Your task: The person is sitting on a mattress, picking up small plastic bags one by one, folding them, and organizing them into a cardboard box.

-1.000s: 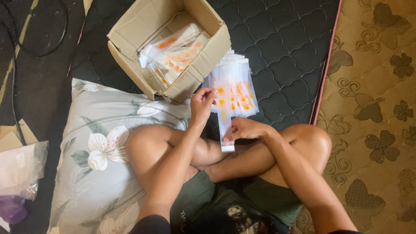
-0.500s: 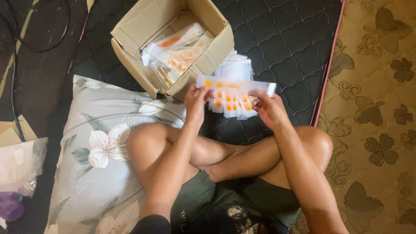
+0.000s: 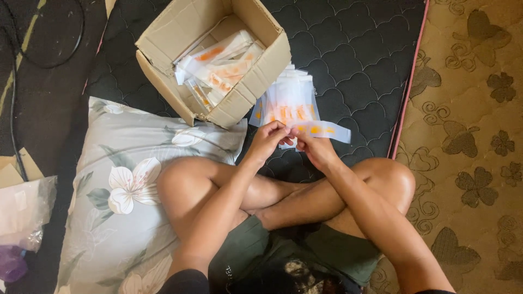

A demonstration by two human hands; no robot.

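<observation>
a: what has just changed?

b: half a second ago both hands held the long clear plastic packet with orange print [image 3: 321,130] spread wide. now the left hand [image 3: 268,142] and right hand [image 3: 315,148] have drawn together, fingertips pinching its near end, the rest trailing toward 3 o'clock. that reads as close fingerwork on it.

a: and around it?

b: a glossy pile of similar packets [image 3: 289,100] lies at 12 on the dark quilted mattress [image 3: 354,49]; the open brown cardboard box [image 3: 215,60], matte and creased, sits at 10.

Clear packet [image 3: 327,130] with orange print: held level, lengthwise left to right, above the stack of like packets [image 3: 289,100] lying on the dark mattress [image 3: 348,49].
</observation>
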